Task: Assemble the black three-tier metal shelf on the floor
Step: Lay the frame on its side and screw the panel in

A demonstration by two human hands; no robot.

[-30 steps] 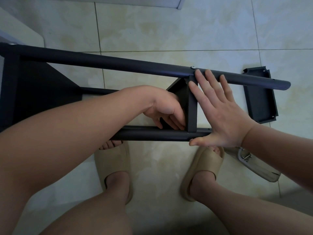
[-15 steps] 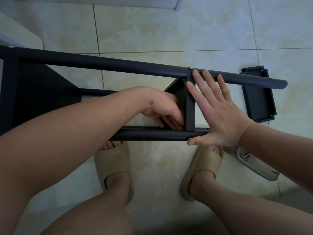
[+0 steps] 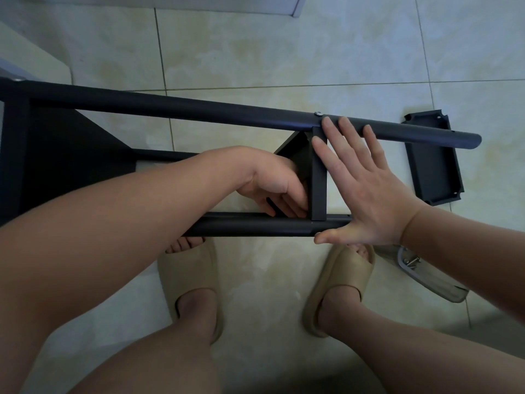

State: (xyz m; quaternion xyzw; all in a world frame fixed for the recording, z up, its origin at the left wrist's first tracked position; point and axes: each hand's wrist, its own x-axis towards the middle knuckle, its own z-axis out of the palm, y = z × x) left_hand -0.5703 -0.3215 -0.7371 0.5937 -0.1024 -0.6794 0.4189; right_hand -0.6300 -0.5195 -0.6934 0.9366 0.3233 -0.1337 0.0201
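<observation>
Shelf – lying on its side on the tiled floor, just ahead of my feet. One tier is fixed at the far left, and two tubes run from it to the right: the far tube and the near tube.

Left hand – reached in between the tubes, fingers curled against the inner face of the middle tier. A dark sliver shows between them. I cannot tell whether they hold a tool or nothing.

Middle tier – standing edge-on between the tubes, with a screw showing on the far tube just above it.

Right hand – flat and spread, grasping nothing. The fingertips lie on the tier's edge and the far tube, and the thumb lies on the near tube.

Loose tier – on the floor to the right, near the end of the far tube. A clear bag with screws lies beside my right foot.

Assessment: I judge this to be painted steel, stiff and moderately heavy, and smooth enough to slip under a flat palm. The tubes would roll. Best hold is a full grip round a tube beside a joint, not the thin tier rim.
</observation>
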